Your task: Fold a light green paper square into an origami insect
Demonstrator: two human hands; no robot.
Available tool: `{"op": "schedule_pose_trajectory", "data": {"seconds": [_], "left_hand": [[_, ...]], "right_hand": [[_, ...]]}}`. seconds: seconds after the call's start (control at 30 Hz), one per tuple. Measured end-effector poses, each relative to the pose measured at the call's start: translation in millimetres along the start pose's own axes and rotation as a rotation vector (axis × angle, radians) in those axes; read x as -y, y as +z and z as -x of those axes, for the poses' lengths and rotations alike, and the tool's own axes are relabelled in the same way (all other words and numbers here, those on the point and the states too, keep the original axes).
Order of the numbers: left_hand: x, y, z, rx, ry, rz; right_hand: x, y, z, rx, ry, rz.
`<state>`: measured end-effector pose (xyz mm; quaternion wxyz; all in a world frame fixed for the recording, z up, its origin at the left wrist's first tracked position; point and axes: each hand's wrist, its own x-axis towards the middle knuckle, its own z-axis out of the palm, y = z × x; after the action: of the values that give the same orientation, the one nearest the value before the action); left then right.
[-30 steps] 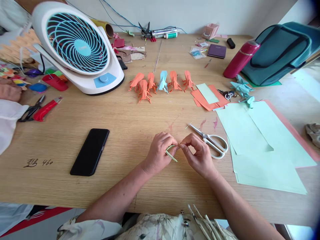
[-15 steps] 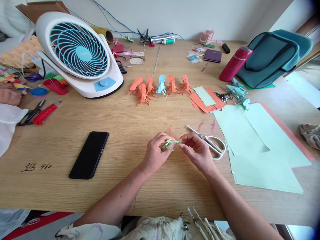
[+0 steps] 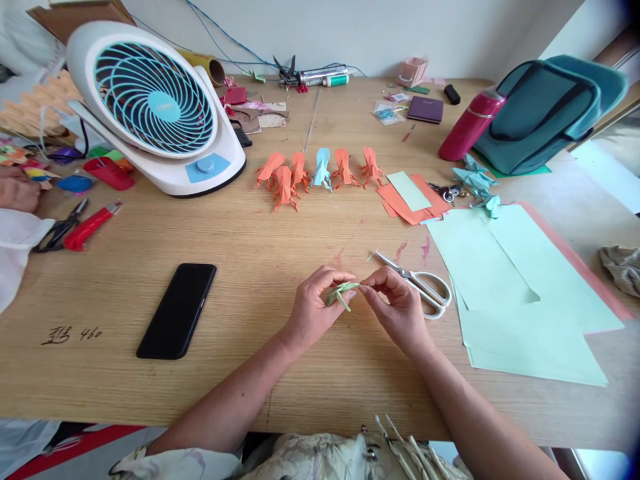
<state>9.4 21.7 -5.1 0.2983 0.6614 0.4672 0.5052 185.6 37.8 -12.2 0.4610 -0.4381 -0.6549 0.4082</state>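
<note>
A small light-green folded paper figure (image 3: 342, 292) is held between my two hands, above the table in front of me. My left hand (image 3: 316, 303) grips its body between thumb and fingers. Pinched at the figure's right tip are the thumb and forefinger of my right hand (image 3: 395, 301). White-handled scissors (image 3: 424, 288) lie just beyond my right hand, partly covered by it, their blades pointing up and left. A thin paper scrap (image 3: 373, 254) rests by the blade tips.
Several orange folded paper insects (image 3: 285, 189) and a light-blue one (image 3: 321, 168) stand ahead. Pale green sheets (image 3: 520, 287) lie at right, a black phone (image 3: 177, 311) at left. A fan (image 3: 160, 110), pink bottle (image 3: 473, 127) and teal bag (image 3: 543, 113) stand farther back. Another person's hand (image 3: 19, 190) is far left.
The green paper figure has turned slightly in my fingers, and one of its folded points now sticks out lower. Both hands stay almost in place.
</note>
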Motion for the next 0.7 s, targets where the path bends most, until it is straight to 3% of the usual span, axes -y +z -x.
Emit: {"op": "schedule_pose_trajectory", "data": {"seconds": [0.13,0.5,0.7], "left_hand": [[0.9,0.4,0.3,-0.025,0.009,0.000],[-3.2,-0.7,0.1,-0.079,-0.048,0.025],[0.7,1.6,2.1,-0.068,-0.032,0.048]], "right_hand": [[1.7,-1.7,0.1,-0.047,-0.032,0.063],[1.9,0.0,-0.3,0.004,-0.014,0.011],[1.8,-0.5,-0.2,-0.023,-0.110,0.016]]}}
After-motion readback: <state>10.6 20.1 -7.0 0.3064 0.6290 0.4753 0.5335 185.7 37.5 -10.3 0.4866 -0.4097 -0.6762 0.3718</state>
